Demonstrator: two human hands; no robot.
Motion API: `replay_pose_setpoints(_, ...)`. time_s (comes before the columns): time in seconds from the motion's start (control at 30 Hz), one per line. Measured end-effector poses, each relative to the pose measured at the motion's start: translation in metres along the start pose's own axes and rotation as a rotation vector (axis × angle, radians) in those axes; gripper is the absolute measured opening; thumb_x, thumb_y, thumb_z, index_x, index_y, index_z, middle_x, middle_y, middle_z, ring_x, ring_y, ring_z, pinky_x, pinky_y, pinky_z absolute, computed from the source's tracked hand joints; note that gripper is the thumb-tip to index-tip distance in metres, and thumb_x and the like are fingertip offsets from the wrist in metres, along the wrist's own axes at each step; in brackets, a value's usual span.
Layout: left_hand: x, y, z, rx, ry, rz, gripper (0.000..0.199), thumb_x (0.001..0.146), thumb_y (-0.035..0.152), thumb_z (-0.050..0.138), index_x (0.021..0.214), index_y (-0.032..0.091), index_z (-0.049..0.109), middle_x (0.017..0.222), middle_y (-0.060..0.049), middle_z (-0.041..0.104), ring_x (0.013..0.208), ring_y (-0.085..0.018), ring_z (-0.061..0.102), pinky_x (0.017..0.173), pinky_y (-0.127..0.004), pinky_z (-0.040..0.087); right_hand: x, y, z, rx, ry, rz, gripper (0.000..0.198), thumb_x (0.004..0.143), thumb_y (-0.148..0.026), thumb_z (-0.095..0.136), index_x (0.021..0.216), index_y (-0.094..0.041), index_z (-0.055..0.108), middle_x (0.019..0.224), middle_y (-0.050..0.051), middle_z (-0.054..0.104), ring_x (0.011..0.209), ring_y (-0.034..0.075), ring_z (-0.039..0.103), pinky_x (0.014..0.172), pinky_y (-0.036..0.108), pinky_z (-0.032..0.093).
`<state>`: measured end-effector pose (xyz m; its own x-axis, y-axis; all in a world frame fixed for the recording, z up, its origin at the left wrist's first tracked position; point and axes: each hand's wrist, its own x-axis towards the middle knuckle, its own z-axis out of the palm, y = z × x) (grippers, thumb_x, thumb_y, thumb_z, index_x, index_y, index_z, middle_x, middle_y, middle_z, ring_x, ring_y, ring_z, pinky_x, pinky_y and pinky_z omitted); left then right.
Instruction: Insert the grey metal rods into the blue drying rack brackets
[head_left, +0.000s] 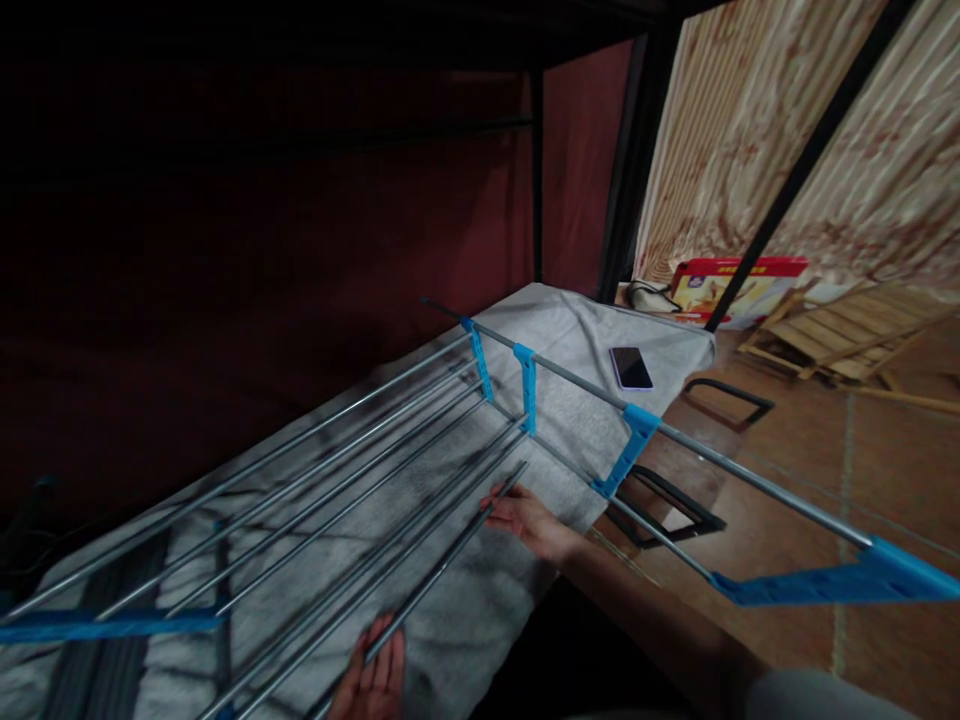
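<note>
A thin metal rod (436, 573) slants across the lower middle, held in both my hands. My right hand (529, 520) has its fingers closed around the rod near its far end. Lower down, my left hand (377, 665) cups the same rod, with its fingers curled beneath. Beside the rod lies a partly assembled rack of parallel metal tubes (360, 420). Blue plastic brackets (529, 388) join these tubes to a long crosswise tube (574, 378). Another blue bracket (112, 625) spans the tube ends at the lower left.
A grey blanket (465, 610) covers the bed under the rack. A phone (631, 368) lies toward its far corner. Dark bed posts and a slanting black pole (787, 205) stand around. On the tiled floor at right are a wooden folding piece (847, 325), a red-and-yellow box (739, 290) and black metal frames (667, 505).
</note>
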<state>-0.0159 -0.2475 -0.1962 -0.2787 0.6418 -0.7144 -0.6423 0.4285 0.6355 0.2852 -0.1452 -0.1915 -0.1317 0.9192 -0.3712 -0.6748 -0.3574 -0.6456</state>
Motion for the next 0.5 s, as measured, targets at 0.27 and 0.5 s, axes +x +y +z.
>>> replay_pose_setpoints(0.27,-0.002,-0.015,0.021,-0.007,0.034,-0.088,0.037,0.1,0.022,0.043,0.128,0.023,0.067,0.117,-0.007,0.075,0.111,-0.015,0.07,0.089,-0.021,0.059,0.003,0.001,-0.001,-0.025,-0.009,0.005,0.037,0.064,-0.034,0.089,0.086,-0.021,0.062,0.085,0.001,0.072,0.076,0.017,0.069,0.078,0.034,0.057)
replay_pose_setpoints(0.5,-0.015,-0.007,0.037,0.02,0.012,-0.16,0.027,0.099,0.024,0.049,0.106,0.02,0.075,0.099,-0.008,0.077,0.087,-0.014,0.075,0.079,-0.02,0.061,0.017,-0.006,-0.003,-0.061,0.06,0.038,0.039,0.063,-0.035,0.089,0.083,-0.02,0.059,0.071,0.0,0.07,0.06,0.017,0.066,0.061,0.031,0.055)
